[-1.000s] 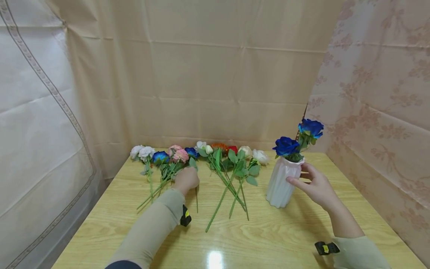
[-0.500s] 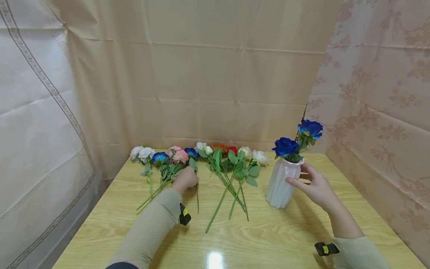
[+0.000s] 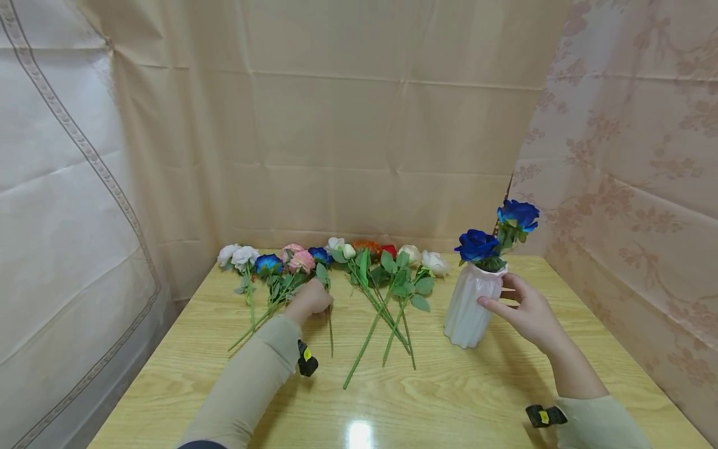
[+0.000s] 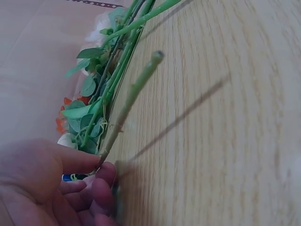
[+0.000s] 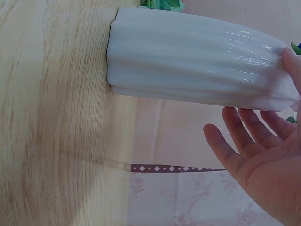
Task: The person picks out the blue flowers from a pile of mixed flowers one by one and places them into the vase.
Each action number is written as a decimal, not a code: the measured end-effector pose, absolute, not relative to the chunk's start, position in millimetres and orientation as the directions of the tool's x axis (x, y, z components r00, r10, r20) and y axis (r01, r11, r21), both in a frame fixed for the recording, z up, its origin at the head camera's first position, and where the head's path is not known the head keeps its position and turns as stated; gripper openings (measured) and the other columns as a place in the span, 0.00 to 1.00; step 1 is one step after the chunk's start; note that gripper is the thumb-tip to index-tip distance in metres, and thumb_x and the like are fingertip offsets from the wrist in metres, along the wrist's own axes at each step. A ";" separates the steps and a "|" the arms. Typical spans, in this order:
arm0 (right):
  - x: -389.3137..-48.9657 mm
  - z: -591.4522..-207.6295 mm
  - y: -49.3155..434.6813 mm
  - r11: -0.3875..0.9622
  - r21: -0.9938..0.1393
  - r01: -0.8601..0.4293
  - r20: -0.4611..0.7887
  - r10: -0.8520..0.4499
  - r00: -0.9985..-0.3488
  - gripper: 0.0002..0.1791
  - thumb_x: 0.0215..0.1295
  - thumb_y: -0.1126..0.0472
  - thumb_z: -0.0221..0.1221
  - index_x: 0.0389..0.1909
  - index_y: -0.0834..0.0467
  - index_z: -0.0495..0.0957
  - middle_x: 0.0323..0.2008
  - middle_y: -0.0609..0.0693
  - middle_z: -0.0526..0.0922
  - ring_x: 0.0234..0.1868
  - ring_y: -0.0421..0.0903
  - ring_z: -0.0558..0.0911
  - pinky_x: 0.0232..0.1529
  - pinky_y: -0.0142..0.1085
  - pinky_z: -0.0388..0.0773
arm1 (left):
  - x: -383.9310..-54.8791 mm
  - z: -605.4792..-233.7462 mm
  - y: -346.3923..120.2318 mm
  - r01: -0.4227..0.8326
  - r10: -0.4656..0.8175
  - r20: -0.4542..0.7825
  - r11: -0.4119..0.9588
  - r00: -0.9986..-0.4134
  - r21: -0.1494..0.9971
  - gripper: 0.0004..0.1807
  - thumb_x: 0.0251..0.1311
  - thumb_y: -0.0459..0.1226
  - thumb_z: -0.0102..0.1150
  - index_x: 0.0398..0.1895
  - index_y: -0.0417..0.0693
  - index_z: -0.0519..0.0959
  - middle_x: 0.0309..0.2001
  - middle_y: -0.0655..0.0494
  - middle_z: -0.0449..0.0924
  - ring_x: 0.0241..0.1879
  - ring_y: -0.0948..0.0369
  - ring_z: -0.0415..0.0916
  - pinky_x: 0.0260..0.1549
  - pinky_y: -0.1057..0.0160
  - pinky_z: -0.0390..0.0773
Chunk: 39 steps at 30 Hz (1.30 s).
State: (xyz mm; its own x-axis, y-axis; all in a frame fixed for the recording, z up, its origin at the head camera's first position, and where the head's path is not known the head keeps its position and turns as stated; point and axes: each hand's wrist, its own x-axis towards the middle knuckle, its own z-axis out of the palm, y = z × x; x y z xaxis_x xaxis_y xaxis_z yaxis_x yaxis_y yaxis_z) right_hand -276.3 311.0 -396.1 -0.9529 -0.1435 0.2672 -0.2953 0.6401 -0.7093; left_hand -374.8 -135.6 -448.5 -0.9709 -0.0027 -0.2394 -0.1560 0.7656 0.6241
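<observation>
Thumb and fingertips of my left hand (image 3: 308, 299) pinch a green flower stem (image 4: 134, 94), whose cut end stands clear of the tabletop and casts a shadow. The stem lines up with a blue rose (image 3: 320, 254) lying beyond that hand; the hand hides the part between. On the right, a white fluted vase (image 3: 473, 308) stands upright, holding two blue roses (image 3: 478, 244). My right hand (image 3: 530, 312) holds it near the neck, thumb on the near side and fingers behind; in the right wrist view the fingertips touch its wall (image 5: 197, 61).
Left of centre lie white flowers (image 3: 244, 255), another blue rose (image 3: 268, 263) and pink flowers (image 3: 301, 260). Several more stems cross at mid-table, with an orange flower (image 3: 366, 246), a red one (image 3: 388, 249) and white blooms (image 3: 434, 262). Cloth hangs behind the wooden table (image 3: 426, 405) and at both sides.
My left hand has shifted slightly down and left, and the lower end of the pinched stem has swung a little right. My right hand and the vase stay almost still.
</observation>
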 end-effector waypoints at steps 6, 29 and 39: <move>-276.2 -395.8 310.9 0.634 -0.715 -0.295 0.265 -0.144 -0.953 0.42 0.69 0.41 0.64 0.74 0.59 0.62 0.67 0.66 0.70 0.62 0.70 0.74 0.48 0.61 0.81 | -369.7 -446.3 -139.4 -0.137 0.021 -0.219 0.719 -0.976 0.682 0.16 0.55 0.27 0.55 0.10 0.41 0.80 0.10 0.54 0.73 0.10 0.60 0.67 0.11 0.64 0.65; -276.9 -396.9 312.4 0.634 -0.709 -0.309 0.279 -0.150 -0.948 0.40 0.69 0.43 0.65 0.73 0.59 0.64 0.65 0.66 0.71 0.61 0.70 0.75 0.48 0.60 0.81 | -366.1 -432.6 -148.8 -0.110 0.009 -0.137 0.549 -0.991 0.828 0.15 0.70 0.33 0.56 0.24 0.37 0.80 0.19 0.48 0.80 0.17 0.57 0.78 0.20 0.57 0.83; -276.1 -396.7 312.2 0.635 -0.711 -0.302 0.270 -0.150 -0.951 0.41 0.69 0.42 0.64 0.74 0.59 0.62 0.66 0.66 0.71 0.61 0.70 0.74 0.48 0.60 0.81 | -366.6 -424.7 -145.9 0.015 -0.002 0.020 0.606 -1.000 0.795 0.12 0.67 0.33 0.59 0.28 0.36 0.86 0.19 0.50 0.82 0.15 0.61 0.70 0.13 0.65 0.70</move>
